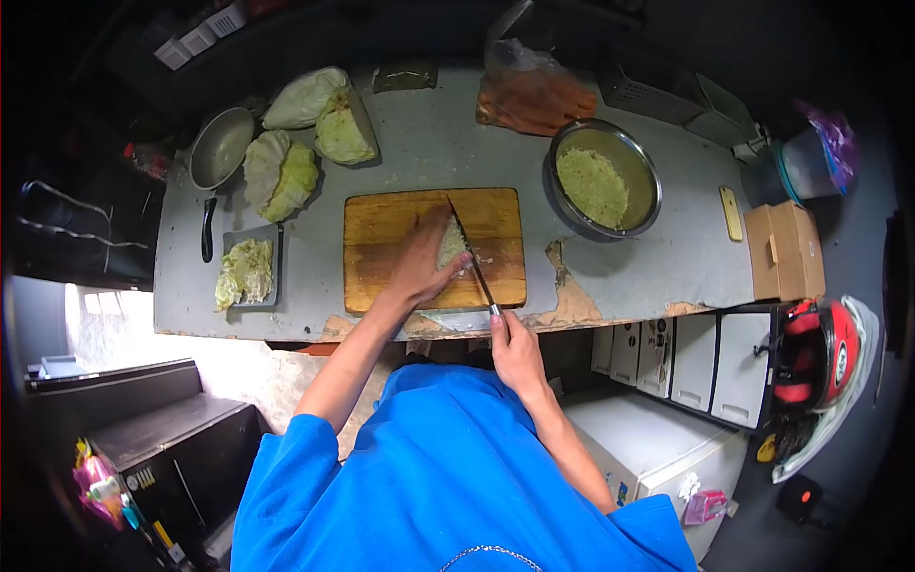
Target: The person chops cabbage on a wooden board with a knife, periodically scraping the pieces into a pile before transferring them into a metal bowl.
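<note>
A worn wooden cutting board [381,276] lies at the front edge of the table. On it is a small heap of finely chopped cabbage [452,246]. My left hand [424,259] rests over the heap, fingers stretched forward and thumb spread apart beside the blade. The grip of a kitchen knife [477,272] is closed in my right hand [517,348], below the board's front edge. Its long dark blade slants up and left across the board, along the heap's right side. My left fingertips are partly hidden near the blade.
Right of the board stands a metal bowl [651,205] of chopped cabbage. Cabbage heads [278,176], a frying pan [221,151] and a small tray [277,250] of leaves lie left. Bagged carrots [534,100] sit behind; a phone [731,214] and cardboard box [786,250] are far right.
</note>
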Motion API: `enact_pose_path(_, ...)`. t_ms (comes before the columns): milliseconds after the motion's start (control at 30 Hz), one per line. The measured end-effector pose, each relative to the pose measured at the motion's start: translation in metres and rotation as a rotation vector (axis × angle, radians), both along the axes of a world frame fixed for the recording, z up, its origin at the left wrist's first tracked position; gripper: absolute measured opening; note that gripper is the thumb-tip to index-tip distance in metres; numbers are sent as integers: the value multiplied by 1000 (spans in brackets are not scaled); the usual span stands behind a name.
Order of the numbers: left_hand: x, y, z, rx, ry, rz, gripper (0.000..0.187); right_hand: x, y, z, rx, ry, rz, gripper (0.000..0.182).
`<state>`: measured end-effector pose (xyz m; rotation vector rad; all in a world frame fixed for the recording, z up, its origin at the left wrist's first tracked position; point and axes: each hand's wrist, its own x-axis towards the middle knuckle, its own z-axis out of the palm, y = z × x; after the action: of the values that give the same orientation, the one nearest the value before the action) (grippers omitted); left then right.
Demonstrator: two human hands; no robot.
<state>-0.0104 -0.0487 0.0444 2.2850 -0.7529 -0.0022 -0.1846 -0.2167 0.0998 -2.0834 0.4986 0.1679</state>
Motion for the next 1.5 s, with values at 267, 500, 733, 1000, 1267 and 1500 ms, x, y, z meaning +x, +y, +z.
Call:
enact_pose_path(267, -38, 2, 16, 98, 37, 161, 106, 17, -2, 18, -17, -17, 39, 39)
enact_pose_path(500, -25, 2, -6, 83, -32, 88, 105, 11, 6, -21, -143, 19, 116, 38)
enact_pose_path(733, -11, 10, -5, -22, -37, -17, 94, 11, 8, 13, -98, -77, 96, 36)
enact_pose_path(1000, -31, -12, -3, 63, -28, 265, 98, 5, 13, 4, -113, -41, 30, 35)
enact_pose_path(1267, -11, -47, -15, -14, -58, 147, 92, 0, -25, 14, -153, -3, -60, 36)
enact_pose_path(1500, -2, -32, -12, -63, -22, 202, 80, 3, -30, 15, -169, 19, -52, 37)
